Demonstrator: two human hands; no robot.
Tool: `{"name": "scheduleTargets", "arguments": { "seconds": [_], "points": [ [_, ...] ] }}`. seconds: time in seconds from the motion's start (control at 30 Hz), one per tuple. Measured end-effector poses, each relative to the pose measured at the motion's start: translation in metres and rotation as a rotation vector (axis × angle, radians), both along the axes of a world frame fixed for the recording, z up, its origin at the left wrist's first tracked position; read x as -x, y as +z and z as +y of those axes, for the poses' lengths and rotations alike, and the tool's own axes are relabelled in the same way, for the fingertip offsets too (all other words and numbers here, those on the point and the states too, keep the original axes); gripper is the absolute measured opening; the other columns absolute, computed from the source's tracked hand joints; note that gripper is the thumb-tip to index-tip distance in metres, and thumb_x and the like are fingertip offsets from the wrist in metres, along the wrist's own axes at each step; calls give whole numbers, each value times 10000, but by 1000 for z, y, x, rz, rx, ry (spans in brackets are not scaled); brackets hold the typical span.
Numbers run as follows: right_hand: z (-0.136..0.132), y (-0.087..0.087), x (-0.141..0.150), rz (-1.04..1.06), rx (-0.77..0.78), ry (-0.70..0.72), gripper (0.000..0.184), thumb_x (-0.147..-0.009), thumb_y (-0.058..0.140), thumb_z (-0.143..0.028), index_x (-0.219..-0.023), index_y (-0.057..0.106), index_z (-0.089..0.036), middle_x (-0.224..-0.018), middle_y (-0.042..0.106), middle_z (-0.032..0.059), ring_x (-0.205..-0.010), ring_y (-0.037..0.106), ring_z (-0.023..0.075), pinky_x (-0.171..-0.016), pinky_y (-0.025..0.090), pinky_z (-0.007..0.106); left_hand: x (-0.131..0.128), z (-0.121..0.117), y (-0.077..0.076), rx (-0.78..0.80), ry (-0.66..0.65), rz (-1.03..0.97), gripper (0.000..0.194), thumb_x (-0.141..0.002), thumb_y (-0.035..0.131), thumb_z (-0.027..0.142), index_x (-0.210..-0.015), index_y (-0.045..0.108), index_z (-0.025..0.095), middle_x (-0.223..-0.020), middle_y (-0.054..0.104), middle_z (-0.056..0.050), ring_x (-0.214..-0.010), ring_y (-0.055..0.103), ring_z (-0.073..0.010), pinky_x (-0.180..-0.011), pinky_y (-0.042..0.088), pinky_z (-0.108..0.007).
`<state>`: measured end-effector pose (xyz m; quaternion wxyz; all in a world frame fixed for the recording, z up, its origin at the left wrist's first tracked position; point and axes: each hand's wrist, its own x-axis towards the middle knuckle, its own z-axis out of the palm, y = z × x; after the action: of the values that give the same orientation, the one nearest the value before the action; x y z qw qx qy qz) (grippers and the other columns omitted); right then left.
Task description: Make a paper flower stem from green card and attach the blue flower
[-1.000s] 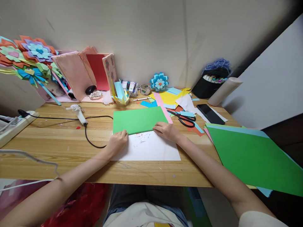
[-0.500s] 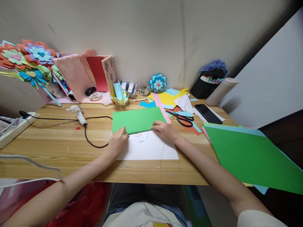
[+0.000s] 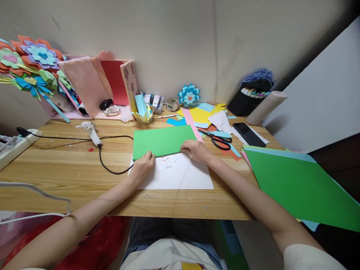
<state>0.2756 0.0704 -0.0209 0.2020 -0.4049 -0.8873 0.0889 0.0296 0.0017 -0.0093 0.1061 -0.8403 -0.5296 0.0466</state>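
Observation:
A sheet of green paper (image 3: 164,139), its near edge looking folded, lies over a white sheet (image 3: 176,176) with small red and dark marks. My left hand (image 3: 144,164) is closed on the green paper's near left corner, fingers curled over the edge. At the near right part of the same edge, my right hand (image 3: 194,150) pinches the paper between thumb and fingers. Both forearms rest across the table's front edge.
Scissors (image 3: 218,139) lie right of the green paper among colored scraps, beside a phone (image 3: 249,134). A glue gun (image 3: 92,134) with a black cord is at left. Large green sheets (image 3: 298,183) overhang the right edge. A paper flower (image 3: 189,95) stands behind.
The view has shifted slightly. Both hands keep hold of the green paper's near edge, with the left fingers a little farther right along it.

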Motion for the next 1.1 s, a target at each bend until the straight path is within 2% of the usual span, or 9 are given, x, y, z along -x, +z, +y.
{"name": "scheduleTargets", "arguments": {
  "seconds": [0.23,0.37,0.57,0.77,0.9,1.1],
  "points": [
    [5,7,2,-15,77,-14,160,-762,525,-80,-717,634,-189,-759,650,17,-716,569,137,-614,385,228,4,5,6,46,-8,-50,249,-828,333,45,-925,554,103,-913,552,-129,-822,530,-213,-654,413,-302],
    [1,3,1,-16,34,-29,132,-789,530,-127,-736,631,-194,-778,645,25,-762,565,151,-628,382,239,12,4,10,87,39,-114,223,-834,369,87,-958,545,148,-941,547,-100,-841,518,-199,-650,412,-286],
    [-8,-3,-3,-37,-37,-29,132,-827,510,-172,-773,627,-199,-815,635,27,-777,557,153,-634,380,247,13,0,5,44,24,-118,254,-811,334,34,-895,555,125,-899,542,-118,-827,514,-211,-661,421,-300],
    [-9,3,1,-108,-34,-64,44,-794,574,-235,-796,590,-193,-827,606,31,-797,547,169,-603,372,248,11,3,2,2,-9,-122,269,-775,335,12,-884,561,107,-888,552,-130,-826,509,-227,-669,424,-320],
    [-9,5,4,-178,-79,11,66,-828,514,-218,-790,546,-174,-791,569,52,-751,516,171,-597,365,263,17,4,2,-15,-20,-166,273,-759,355,19,-897,562,132,-904,556,-120,-838,499,-220,-685,422,-320],
    [-19,-5,3,-202,-168,85,138,-880,403,-224,-830,512,-155,-811,543,88,-766,484,194,-643,371,294,24,8,5,-40,-18,-211,263,-815,360,87,-972,554,168,-949,550,-90,-866,501,-199,-680,408,-294]
  ]
}}
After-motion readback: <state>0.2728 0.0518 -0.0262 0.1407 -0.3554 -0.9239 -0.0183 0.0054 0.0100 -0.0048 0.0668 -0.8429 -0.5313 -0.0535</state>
